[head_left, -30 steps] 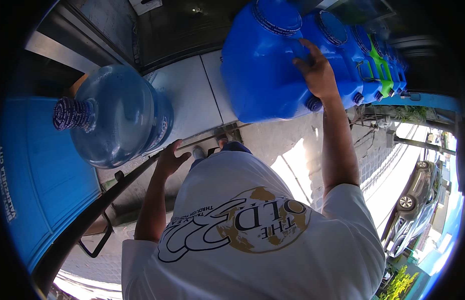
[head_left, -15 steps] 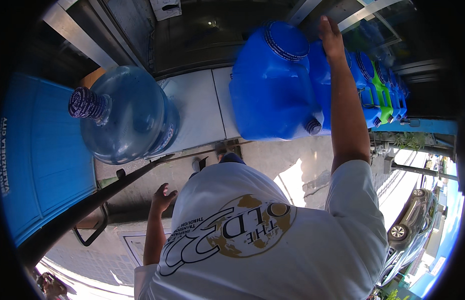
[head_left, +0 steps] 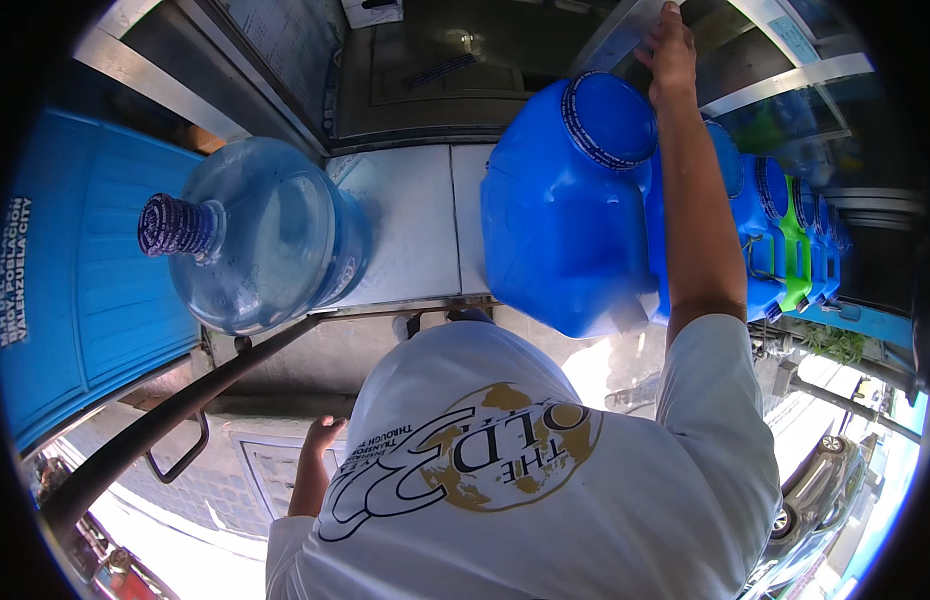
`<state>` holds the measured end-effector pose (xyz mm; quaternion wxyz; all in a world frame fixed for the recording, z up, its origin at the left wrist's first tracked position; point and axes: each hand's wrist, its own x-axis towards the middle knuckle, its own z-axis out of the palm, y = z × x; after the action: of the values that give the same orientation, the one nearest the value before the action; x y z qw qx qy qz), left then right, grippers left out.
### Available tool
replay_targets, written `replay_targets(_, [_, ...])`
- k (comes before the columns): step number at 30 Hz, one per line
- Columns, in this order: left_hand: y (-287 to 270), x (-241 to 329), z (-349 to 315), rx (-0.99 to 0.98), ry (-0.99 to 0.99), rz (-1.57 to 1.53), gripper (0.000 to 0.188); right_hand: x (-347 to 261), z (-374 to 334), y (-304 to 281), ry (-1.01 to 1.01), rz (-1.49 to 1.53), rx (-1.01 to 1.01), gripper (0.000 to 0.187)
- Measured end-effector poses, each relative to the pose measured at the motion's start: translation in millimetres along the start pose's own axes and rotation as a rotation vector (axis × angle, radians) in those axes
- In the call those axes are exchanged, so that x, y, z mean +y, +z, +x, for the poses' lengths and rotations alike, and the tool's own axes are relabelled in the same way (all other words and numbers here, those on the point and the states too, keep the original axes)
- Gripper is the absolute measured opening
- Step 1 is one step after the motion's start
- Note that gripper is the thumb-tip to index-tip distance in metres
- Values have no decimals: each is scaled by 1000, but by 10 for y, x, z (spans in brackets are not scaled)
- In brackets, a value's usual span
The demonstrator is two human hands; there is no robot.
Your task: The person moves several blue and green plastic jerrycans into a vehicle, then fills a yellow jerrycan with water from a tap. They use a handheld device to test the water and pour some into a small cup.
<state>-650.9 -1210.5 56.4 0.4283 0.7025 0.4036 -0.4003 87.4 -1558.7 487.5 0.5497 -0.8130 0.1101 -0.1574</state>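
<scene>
Blue jug point(head_left: 560, 235) on white tiles point(head_left: 410, 225), right hand point(head_left: 673, 60) raised near it, left hand point(head_left: 324, 434) low, cannot tell either grip.

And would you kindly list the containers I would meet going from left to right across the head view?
Translucent round plastic bottle → large blue plastic jug with a wide round cap → partly hidden blue plastic jugs → bright green plastic jug → further blue plastic jugs.
</scene>
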Motion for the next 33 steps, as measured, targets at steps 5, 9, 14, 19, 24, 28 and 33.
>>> replay_targets(5, [-430, 1377, 122, 272, 234, 87, 76, 255, 78, -297, -258, -404, -354, 63])
replay_targets(9, [-613, 2608, -322, 369, 547, 116, 66, 493, 182, -799, -601, -365, -406, 54])
replay_targets(14, [-600, 4088, -1083, 271, 1063, -186, 52, 1090, -380, -2112, -459, -713, -169, 52])
replay_targets(19, [-1049, 5221, -1446, 356, 1344, -239, 47, 1465, -636, -2380, -347, -914, -103, 53])
replay_targets(24, [-1407, 5579, -1596, 433, 1452, -317, 46, 1454, -424, -2267, -235, -861, -82, 46])
replay_targets(28, [-1334, 5755, -1498, 444, 1333, -297, 48, 1494, -384, -2266, -277, -878, -56, 40])
replay_targets(33, [-733, 5413, -1417, 320, 1273, 110, 53, 1384, -413, -2231, -384, -933, -76, 41])
